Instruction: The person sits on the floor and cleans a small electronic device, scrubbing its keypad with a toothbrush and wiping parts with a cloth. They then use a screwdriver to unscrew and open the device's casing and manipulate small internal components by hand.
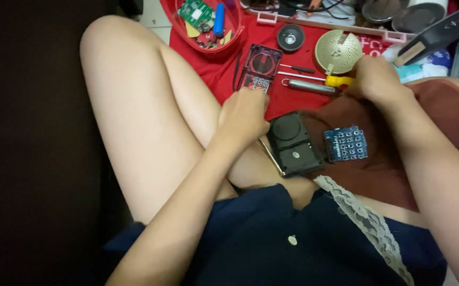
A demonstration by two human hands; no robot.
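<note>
Yellow-handled screwdriver gripped in closed right hand; left hand curled, touching keypad frame.

This looks like a home floor used as a small repair corner. A red cloth carries opened device shells, a red bowl of circuit parts at its far left corner, and small tools.
</note>
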